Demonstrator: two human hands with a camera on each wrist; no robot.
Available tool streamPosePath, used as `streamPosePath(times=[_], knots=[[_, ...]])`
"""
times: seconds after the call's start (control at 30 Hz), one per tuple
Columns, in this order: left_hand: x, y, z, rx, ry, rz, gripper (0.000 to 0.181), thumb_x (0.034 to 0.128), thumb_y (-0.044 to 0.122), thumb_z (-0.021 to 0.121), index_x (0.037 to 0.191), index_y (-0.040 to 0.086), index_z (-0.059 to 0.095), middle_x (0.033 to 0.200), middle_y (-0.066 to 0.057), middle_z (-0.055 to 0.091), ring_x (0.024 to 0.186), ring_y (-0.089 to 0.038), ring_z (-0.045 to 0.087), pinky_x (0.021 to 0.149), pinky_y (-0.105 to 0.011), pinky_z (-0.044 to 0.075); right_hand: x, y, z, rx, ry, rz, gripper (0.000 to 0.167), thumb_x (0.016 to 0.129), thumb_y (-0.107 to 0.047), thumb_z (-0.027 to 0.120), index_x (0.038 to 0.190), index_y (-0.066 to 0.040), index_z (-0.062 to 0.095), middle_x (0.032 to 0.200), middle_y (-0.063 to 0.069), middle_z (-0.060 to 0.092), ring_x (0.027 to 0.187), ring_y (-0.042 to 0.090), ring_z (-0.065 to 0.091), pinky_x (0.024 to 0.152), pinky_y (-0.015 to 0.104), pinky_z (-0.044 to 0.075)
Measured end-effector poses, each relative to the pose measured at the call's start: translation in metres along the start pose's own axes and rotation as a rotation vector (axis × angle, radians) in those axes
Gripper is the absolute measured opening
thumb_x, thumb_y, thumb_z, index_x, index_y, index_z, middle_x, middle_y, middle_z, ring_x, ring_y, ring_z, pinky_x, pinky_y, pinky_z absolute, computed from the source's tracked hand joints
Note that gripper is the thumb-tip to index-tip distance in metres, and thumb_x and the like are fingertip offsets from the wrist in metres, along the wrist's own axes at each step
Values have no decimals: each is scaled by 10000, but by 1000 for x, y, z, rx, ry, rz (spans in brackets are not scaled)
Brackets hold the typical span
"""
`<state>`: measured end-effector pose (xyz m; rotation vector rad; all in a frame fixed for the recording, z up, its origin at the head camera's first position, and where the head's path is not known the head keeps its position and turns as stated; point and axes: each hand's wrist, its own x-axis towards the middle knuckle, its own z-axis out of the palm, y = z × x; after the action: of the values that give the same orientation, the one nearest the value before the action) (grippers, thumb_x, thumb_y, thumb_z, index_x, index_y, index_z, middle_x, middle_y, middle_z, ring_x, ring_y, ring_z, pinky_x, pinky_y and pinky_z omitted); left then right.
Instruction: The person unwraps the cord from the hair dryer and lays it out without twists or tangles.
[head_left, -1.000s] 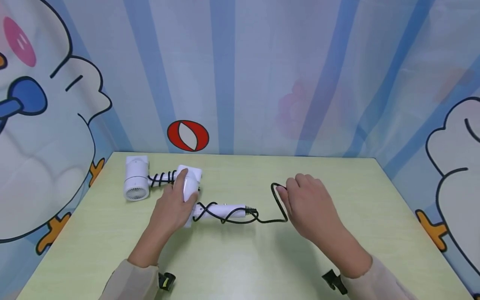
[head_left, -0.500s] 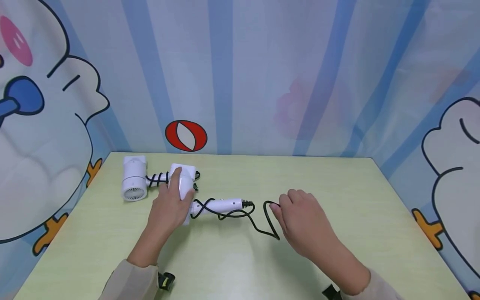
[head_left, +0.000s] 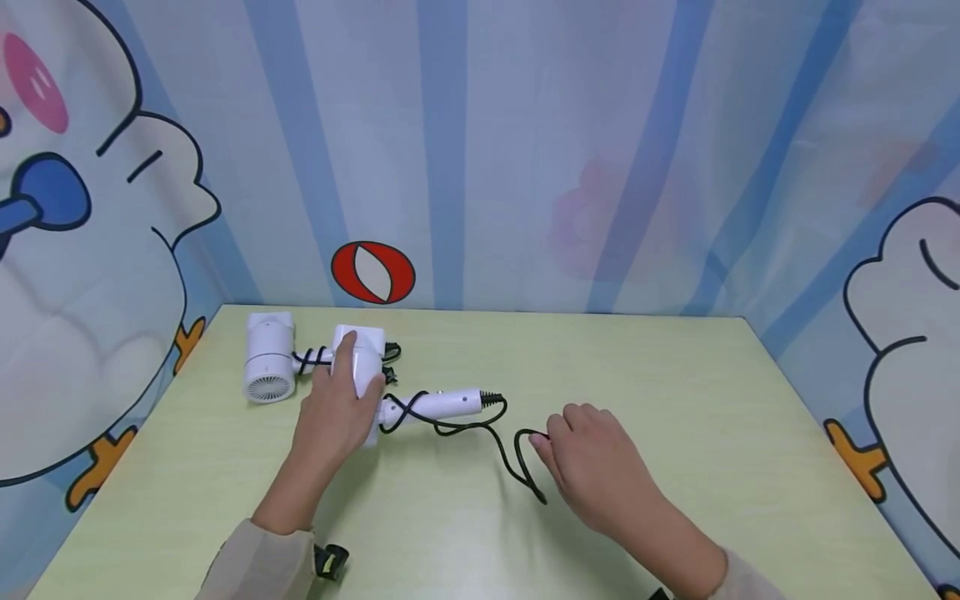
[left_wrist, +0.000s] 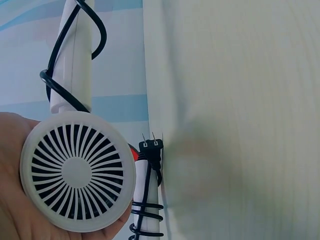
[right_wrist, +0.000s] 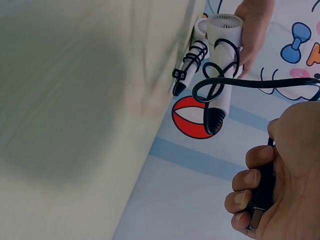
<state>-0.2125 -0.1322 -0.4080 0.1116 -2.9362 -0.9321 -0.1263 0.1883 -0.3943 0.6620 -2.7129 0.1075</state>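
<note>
Toward the worktop's [head_left: 675, 358] left edge, gripping white plastic hair dryer [head_left: 366, 367] by barrel with left hand [head_left: 337, 421]; clutching black plug [right_wrist: 265, 185] of its limp black cord [right_wrist: 250, 82] in right hand [head_left: 596, 462]. Probably light, rigid, slick; best held by barrel, never cord. Beyond, near back-left corner: second white cord-wound dryer [head_left: 270, 358].

The left hand [head_left: 336, 417] extends forward, thumb and index finger spread apart. The right hand [head_left: 600, 467] curls its fingers toward the palm.

The right fingers [right_wrist: 245, 179] partly hide the black plug [right_wrist: 267, 186].
</note>
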Motion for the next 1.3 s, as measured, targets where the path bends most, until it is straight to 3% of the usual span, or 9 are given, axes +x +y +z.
streamPosePath(times=[0.37,0.5,0.73,0.9,1.1,1.17,1.3], knots=[[-2,0,-3,3,-6,-11,775,1027,430,498,1642,235,67,1238,-302,454,845,-414,588,637,-444,505,0,6,9,-34,2,-70,281,1030,-236,538,790,-139,429,686,-34,302,619,145,282,592,277,266],[-3,-1,-4,0,-14,-14,777,1027,430,500,1641,235,67,1257,-308,447,854,-422,587,645,-455,508,-4,13,11,-4,-53,-71,198,1007,-126,548,845,-165,441,732,-46,288,644,140,267,626,287,243],[-2,-3,-6,-4,-16,-10,774,1025,445,491,1641,238,70,1256,-311,444,841,-420,585,633,-448,486,-14,36,13,4,-128,-46,225,971,23,574,901,-178,501,784,-50,285,698,149,271,739,361,287],[-3,-4,-6,-8,-25,-17,773,1025,443,486,1641,230,69,1283,-312,440,877,-429,583,659,-455,498,-19,54,17,-12,-88,-62,150,964,-9,637,968,-157,610,810,-46,347,737,147,316,783,406,359],[-3,-5,-7,-17,-32,-22,774,1026,447,482,1641,223,69,1308,-318,435,913,-429,587,682,-463,516,-23,74,18,-12,-15,-94,193,905,56,674,961,-129,659,789,-25,349,715,153,278,681,327,283],[-3,-6,-8,-18,-34,-22,775,1027,451,481,1641,222,68,1322,-321,434,928,-430,589,694,-471,522,-24,79,17,2,-32,-77,181,906,49,683,975,-118,679,774,-33,405,698,134,331,649,296,315],[-4,-7,-8,-21,-41,-29,778,1028,458,480,1641,223,64,1355,-325,424,968,-439,583,721,-494,528,-25,88,18,36,-84,-4,144,908,-3,719,1027,-84,719,837,-5,612,760,154,568,666,287,493]])
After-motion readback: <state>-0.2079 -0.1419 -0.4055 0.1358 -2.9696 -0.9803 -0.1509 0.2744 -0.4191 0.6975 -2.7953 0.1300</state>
